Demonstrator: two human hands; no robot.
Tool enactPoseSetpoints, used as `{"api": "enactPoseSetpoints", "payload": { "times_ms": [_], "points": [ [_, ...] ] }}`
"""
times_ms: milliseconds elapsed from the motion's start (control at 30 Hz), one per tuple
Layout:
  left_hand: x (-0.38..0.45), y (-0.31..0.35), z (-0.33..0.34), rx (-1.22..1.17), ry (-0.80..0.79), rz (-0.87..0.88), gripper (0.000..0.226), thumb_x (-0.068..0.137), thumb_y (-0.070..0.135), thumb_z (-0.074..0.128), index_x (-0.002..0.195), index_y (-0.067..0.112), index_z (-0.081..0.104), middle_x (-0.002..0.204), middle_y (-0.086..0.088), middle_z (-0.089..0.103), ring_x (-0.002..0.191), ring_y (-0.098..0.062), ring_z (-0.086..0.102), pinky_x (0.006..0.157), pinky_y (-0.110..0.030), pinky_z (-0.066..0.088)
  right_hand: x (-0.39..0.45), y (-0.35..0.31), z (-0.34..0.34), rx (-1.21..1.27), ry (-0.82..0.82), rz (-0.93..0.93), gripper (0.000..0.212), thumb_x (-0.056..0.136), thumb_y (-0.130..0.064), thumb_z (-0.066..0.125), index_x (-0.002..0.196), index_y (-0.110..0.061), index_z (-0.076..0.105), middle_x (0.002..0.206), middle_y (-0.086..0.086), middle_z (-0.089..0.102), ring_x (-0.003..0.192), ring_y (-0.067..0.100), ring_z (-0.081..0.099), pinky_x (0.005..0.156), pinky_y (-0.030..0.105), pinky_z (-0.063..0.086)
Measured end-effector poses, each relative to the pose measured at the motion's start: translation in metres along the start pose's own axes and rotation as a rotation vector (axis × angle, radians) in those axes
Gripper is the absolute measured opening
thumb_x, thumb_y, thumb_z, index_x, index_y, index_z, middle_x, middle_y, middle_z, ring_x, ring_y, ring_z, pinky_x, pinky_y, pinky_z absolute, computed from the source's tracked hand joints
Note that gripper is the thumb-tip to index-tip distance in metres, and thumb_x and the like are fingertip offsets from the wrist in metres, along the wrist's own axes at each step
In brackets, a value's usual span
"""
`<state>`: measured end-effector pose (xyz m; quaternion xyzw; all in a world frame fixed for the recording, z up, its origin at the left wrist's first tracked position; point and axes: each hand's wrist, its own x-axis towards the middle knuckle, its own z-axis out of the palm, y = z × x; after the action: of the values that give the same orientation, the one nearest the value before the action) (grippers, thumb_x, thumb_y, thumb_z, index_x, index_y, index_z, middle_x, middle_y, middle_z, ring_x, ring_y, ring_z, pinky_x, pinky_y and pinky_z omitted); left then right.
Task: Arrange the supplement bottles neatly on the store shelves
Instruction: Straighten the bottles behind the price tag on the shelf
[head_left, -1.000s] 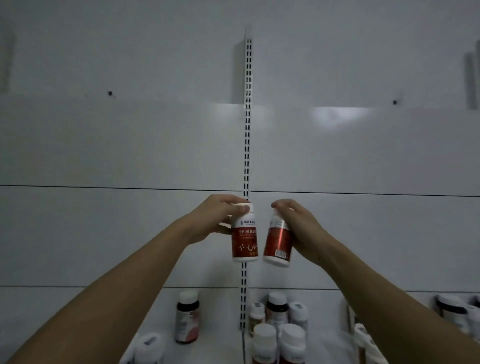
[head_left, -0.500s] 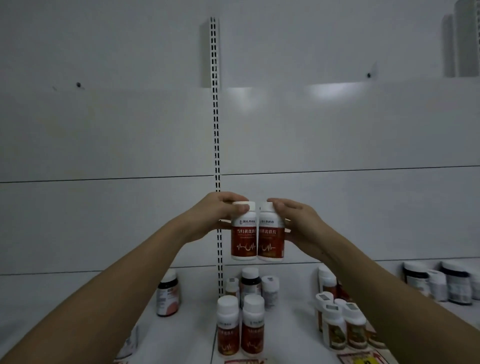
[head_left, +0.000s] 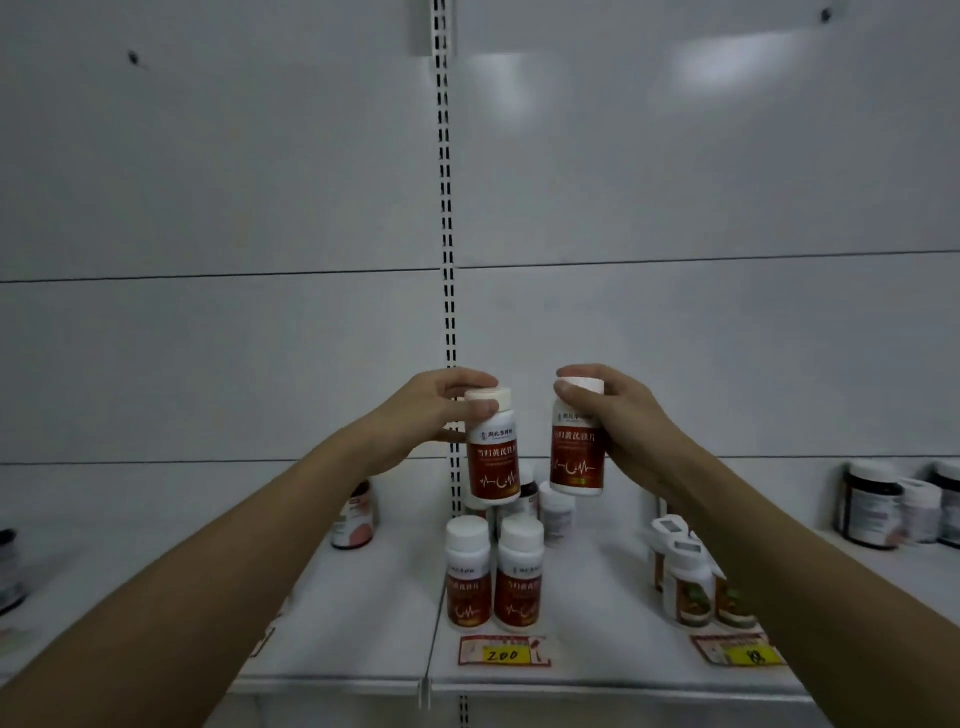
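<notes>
Far left on the shelf (head_left: 332, 649): one lone pink-labelled bottle (head_left: 356, 517), partly behind the left forearm, well apart from the central cluster; looks unsorted.

Left hand (head_left: 421, 415): fingers and thumb closed round the white cap and shoulder of a red-labelled bottle (head_left: 493, 457). Held upright, label outward, off the shelf, above the front pair. Cap grip probably chosen to leave the base free for setting down.

Centre, at the shelf's front edge: two matching red bottles (head_left: 493, 577) side by side, touching, labels forward, directly behind the yellow price tag (head_left: 503, 652). Likely the start of this product's row. Behind them, several mixed bottles, partly hidden, kinds unclear.

Right hand (head_left: 618, 421): clamped on the cap and side of a second red bottle (head_left: 576, 452), airborne, tilted slightly, label out. The two held bottles apart, a clear gap between.

Right: green-labelled white bottles (head_left: 693, 582) behind their own tag; dark jars (head_left: 872, 506) farther right by the back wall.

Judgement: both held bottles seemingly bound for the red group below; tight quarters, so risk of knocking the front pair.
</notes>
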<state>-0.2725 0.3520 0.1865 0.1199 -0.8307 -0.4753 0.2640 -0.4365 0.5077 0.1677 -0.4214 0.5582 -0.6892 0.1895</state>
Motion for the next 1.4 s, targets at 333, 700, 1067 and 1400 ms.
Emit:
{"api": "enactPoseSetpoints", "payload": {
  "times_ms": [333,700,1067,1400],
  "points": [
    [0.015,-0.048,-0.031,-0.054,0.092,0.016,0.037,0.090,0.013,0.065,0.126,0.016,0.060,0.119,0.001,0.066,0.101,-0.009,0.066,0.070,-0.017,0.056,0.025,0.038,-0.022,-0.304,-0.084,0.071,0.036,0.089,-0.008,0.066,0.123,-0.017,0.061,0.116,0.000,0.065,0.102,0.013,0.063,0.074,0.022,0.051],
    [0.027,-0.082,-0.031,-0.090,0.044,-0.011,0.036,0.089,0.012,0.066,0.124,0.019,0.061,0.123,0.001,0.065,0.109,-0.014,0.064,0.083,-0.027,0.058,0.037,0.061,-0.019,-0.601,-0.186,0.129,0.031,0.088,-0.010,0.067,0.116,-0.021,0.063,0.116,-0.002,0.063,0.107,0.018,0.061,0.085,0.029,0.053],
    [0.036,-0.113,-0.028,0.037,-0.043,-0.100,0.040,0.085,0.008,0.070,0.124,0.016,0.063,0.119,-0.001,0.066,0.106,-0.016,0.065,0.082,-0.023,0.056,0.060,0.052,0.005,-0.650,-0.235,0.125,0.034,0.087,-0.008,0.067,0.118,-0.019,0.060,0.116,0.000,0.062,0.102,0.018,0.062,0.077,0.025,0.053],
    [0.044,-0.132,-0.008,0.115,-0.203,-0.183,0.044,0.086,0.002,0.067,0.127,0.016,0.060,0.120,-0.002,0.063,0.108,-0.020,0.063,0.095,-0.035,0.054,0.066,0.062,0.012,-0.738,-0.294,0.183,0.031,0.084,-0.006,0.068,0.111,-0.020,0.064,0.109,0.001,0.068,0.097,0.019,0.065,0.081,0.029,0.057]
  ]
}}
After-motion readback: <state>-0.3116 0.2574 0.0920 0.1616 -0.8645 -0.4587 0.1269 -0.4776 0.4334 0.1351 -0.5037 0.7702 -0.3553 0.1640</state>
